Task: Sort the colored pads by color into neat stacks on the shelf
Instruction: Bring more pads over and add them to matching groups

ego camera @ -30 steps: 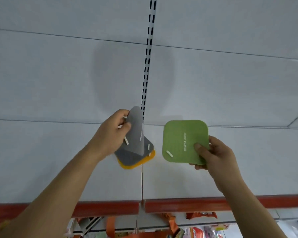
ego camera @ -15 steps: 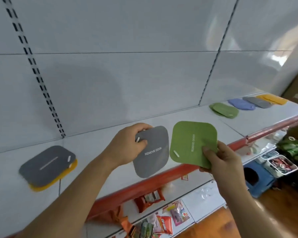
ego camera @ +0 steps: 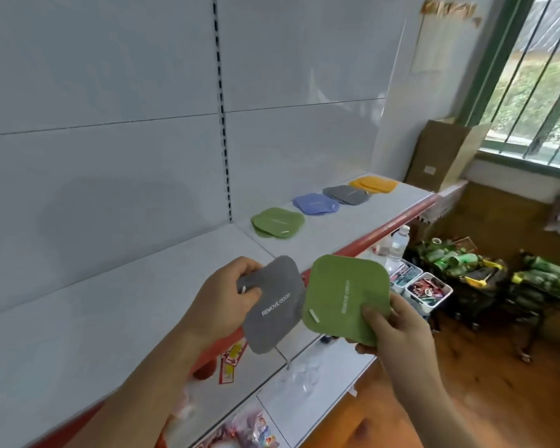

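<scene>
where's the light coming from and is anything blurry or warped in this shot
Head view: daylight enters from the window at right; a soft shadow falls on the back panel; wide-angle bends the shelf edge; pad text is readable on the grey pad, smeared on the green pad.

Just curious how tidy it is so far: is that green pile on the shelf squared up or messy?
Slightly messy. The green stack lies flat on the shelf, but its pads are offset, lower edges peeking out.

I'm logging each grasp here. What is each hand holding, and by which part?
The left hand pinches the grey pad at its upper left corner; the right hand holds the green pad by its lower right corner.
</scene>
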Demonstrator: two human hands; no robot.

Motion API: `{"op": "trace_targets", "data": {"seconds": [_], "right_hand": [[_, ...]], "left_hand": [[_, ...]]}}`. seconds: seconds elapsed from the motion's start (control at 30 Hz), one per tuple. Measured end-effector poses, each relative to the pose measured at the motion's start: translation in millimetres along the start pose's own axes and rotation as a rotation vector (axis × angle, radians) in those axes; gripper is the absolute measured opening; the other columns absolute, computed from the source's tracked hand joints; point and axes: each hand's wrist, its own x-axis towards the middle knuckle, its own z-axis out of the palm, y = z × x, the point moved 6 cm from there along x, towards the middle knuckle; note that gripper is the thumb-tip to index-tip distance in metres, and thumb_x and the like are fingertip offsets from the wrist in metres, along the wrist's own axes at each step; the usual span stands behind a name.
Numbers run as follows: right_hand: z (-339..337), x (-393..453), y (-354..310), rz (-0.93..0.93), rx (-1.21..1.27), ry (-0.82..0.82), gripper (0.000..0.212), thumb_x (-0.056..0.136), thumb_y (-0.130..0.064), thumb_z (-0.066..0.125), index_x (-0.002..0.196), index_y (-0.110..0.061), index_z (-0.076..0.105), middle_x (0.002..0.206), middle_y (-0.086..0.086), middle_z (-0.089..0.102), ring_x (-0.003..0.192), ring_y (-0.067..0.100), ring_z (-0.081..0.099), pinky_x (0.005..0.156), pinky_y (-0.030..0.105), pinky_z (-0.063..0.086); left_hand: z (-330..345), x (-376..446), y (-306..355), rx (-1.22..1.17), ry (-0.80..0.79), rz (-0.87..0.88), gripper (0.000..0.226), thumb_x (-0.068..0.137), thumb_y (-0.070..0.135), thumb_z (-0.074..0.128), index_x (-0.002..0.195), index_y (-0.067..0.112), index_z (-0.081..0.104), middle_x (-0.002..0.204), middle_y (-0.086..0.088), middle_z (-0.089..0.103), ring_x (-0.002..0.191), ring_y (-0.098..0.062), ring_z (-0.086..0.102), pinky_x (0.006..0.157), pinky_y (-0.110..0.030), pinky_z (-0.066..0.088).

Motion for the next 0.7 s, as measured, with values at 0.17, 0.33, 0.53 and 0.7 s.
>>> {"op": "trace_targets", "data": {"seconds": [0.17,0.33,0.53,0.7], "right_hand": [[-41.0,58.9,15.7,0.023,0.018,0.078,0.024,0.102,-0.006,0.060,0.107,-0.027,0.070,0.090,0.008,0.078,0.065,0.035,0.075,0.055,0.042,0.061],[-70.9,138.1,20.1,0.038,-0.001,0.133,0.024,0.102,-0.007,0.060,0.111,-0.025,0.072,0.094,0.006,0.079,0.073,0.031,0.077,0.057,0.040,0.062],[-112.6,231.5,5.2,0.023,0.005,0.196,0.022,0.103,-0.007,0.060,0.114,-0.023,0.071,0.097,0.005,0.079,0.075,0.026,0.077,0.056,0.037,0.062],[-139.6,301.9,22.3,0.058,0.002,0.193,0.021,0.103,-0.009,0.061,0.113,-0.023,0.071,0.095,0.007,0.079,0.079,0.030,0.078,0.061,0.044,0.065]], "left_hand": [[56.7,67.7,6.8,-0.047,-0.006,-0.058,0.019,0.094,0.011,0.070,0.103,0.028,0.067,0.099,0.008,0.074,0.090,-0.010,0.070,0.074,-0.028,0.052],[117.7,156.1,14.3,-0.141,-0.047,-0.067,0.020,0.092,0.012,0.072,0.100,0.031,0.068,0.098,0.008,0.075,0.089,-0.013,0.071,0.073,-0.031,0.053],[184.9,261.5,40.4,-0.232,-0.091,-0.058,0.020,0.092,0.009,0.072,0.098,0.027,0.066,0.097,0.009,0.074,0.089,-0.016,0.069,0.076,-0.033,0.051],[225.7,343.1,44.8,-0.304,-0.041,-0.109,0.018,0.082,0.023,0.072,0.098,0.027,0.066,0.102,0.005,0.074,0.093,-0.018,0.067,0.081,-0.037,0.051]]}}
